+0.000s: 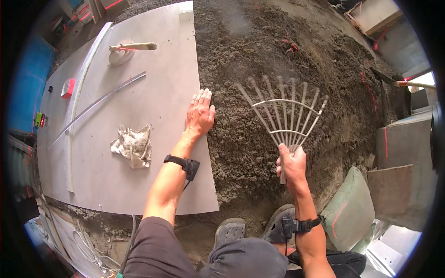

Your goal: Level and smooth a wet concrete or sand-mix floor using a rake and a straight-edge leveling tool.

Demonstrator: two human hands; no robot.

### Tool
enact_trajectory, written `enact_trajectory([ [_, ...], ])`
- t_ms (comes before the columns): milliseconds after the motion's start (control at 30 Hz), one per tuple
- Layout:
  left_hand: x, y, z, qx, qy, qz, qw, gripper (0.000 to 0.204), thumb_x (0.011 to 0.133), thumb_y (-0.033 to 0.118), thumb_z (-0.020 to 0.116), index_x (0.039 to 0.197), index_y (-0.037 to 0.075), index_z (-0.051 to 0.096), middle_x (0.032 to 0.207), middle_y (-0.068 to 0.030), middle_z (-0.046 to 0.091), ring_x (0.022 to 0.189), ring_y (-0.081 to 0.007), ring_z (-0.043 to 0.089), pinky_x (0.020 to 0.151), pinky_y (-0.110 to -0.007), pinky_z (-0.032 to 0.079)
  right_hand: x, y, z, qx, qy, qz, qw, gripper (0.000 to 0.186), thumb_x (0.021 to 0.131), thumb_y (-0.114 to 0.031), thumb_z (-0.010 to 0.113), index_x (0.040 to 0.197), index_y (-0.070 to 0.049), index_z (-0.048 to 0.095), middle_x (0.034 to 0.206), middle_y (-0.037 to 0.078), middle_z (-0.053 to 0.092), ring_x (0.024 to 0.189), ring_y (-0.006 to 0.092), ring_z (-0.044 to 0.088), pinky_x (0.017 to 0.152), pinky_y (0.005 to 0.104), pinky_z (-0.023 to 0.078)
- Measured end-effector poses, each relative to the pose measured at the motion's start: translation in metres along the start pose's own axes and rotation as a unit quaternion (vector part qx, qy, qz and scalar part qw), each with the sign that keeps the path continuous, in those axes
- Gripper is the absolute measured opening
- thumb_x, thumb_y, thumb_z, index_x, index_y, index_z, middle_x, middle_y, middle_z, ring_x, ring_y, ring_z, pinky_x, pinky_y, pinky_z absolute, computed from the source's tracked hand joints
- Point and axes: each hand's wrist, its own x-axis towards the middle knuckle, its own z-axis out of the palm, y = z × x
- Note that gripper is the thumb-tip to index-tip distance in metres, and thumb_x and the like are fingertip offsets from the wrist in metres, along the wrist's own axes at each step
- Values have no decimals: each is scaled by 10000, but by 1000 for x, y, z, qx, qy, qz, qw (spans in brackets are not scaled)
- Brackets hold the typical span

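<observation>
My left hand [200,113] lies flat with fingers stretched out, at the right edge of a large grey slab [169,116]. My right hand [293,167] grips the short handle of a small metal fan rake [289,113], its tines spread away from me over loose, damp, grey-brown mortar [232,162]. The tine tips look blurred. A crumpled, stained cloth [133,146] rests on the slab left of my forearm. Farther up the slab are a thin metal ruler [106,96] and a mallet [139,46] with a pale head.
A long white straightedge [83,88] crosses the slab's left part, beside a red and white box [68,88]. A green device [38,120] is at its left edge. A green sack [347,211] and grey boards [403,143] stand at right. Cables [85,241] run lower left.
</observation>
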Motion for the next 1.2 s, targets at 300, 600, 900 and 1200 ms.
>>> enact_trajectory([
  [300,-6,-13,13,-48,120,-63,990,511,970,157,501,1426,-71,531,1462,-273,552,1400,-433,480,1205,-480,354,16,19,22,-39,-23,48,998,347,998,-292,725,1003,-57,470,659,34,569,411,111,520,356,281,429],
  [600,-7,-17,14,-54,114,-62,990,488,958,134,502,1405,-53,556,1447,-256,573,1378,-434,500,1191,-482,374,16,15,37,-51,-45,75,995,379,981,-284,742,1001,-33,459,650,41,565,407,117,518,351,287,415],
  [900,-4,-20,7,-49,97,-63,992,490,960,116,489,1410,-71,548,1454,-275,561,1384,-439,497,1204,-479,362,21,4,12,-10,-36,3,999,381,995,-300,734,1009,-13,485,664,42,590,434,105,543,367,266,445],
  [1200,2,-9,9,-65,103,-50,991,502,985,165,484,1413,-94,533,1445,-298,554,1365,-462,499,1198,-483,364,-54,84,-41,9,51,104,993,346,1010,-319,693,1012,-56,468,650,44,585,427,121,540,370,279,449],
])
